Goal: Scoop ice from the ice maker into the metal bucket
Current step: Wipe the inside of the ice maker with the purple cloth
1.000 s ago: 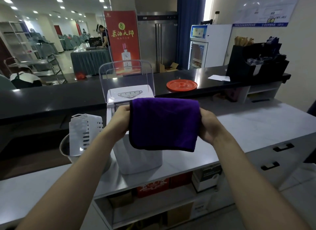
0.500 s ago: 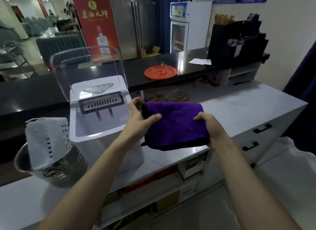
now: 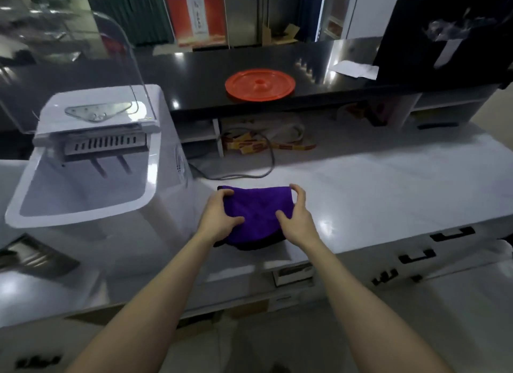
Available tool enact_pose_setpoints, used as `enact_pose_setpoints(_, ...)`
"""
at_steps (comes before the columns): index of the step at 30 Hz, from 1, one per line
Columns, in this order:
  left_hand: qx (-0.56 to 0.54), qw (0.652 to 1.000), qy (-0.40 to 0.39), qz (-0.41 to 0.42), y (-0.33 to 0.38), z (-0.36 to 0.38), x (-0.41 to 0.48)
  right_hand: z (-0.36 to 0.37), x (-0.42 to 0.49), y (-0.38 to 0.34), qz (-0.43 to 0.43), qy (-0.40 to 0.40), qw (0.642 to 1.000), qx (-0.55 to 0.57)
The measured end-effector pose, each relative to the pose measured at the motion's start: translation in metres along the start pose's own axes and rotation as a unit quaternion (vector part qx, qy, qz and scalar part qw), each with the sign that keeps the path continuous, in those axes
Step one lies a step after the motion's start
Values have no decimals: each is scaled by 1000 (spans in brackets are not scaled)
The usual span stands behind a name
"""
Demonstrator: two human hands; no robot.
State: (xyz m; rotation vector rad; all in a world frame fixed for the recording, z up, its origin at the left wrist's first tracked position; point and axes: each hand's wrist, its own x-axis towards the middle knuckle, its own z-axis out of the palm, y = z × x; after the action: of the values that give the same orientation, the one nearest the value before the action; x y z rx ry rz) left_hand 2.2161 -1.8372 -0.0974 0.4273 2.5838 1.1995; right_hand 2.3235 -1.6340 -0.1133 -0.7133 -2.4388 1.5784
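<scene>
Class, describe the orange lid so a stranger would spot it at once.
Look along the long black counter behind the white worktop. To the right of the white ice maker, a flat round orange lid with a small centre knob lies on it. Nothing else on it is orange or round.

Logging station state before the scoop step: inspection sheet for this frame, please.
Surface: white counter, glossy, with glare patches.
Job's things: ice maker, clear lid up, no ice visible inside; metal bucket only a blurred shape at the left edge.
Clutter: purple cloth; orange lid on black ledge; yellow-red strips.
Hands: left hand and right hand both grip the cloth.
Cables: grey cord loops behind the cloth.
Surroundings: drawers, red banner.
</scene>
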Motion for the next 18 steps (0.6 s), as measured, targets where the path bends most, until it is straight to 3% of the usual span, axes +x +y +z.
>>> enact_pose_setpoints(5,53,998,24,-22,-19,1,11,23,17,7,-38,2,999,-11)
enact_pose_setpoints(7,96,995,14,-33,-28,2,11,34,18,11,-46,-6,992,-121)
enact_pose_setpoints(9,162,985,-10,-50,-40,6,10,44,16,20,-60,-29,954,-293)
enact_pose_setpoints(11,208,976,-37,-58,-51,11,6,49,15,34,-104,-67,914,-387)
enact_pose_setpoints(14,218,973,-40,-58,-60,11,-1,50,16,47,-125,-114,903,-394)
enact_pose_setpoints(18,234,971,-32,-23,-50,8,-10,47,15,33,-127,-67,930,-339)
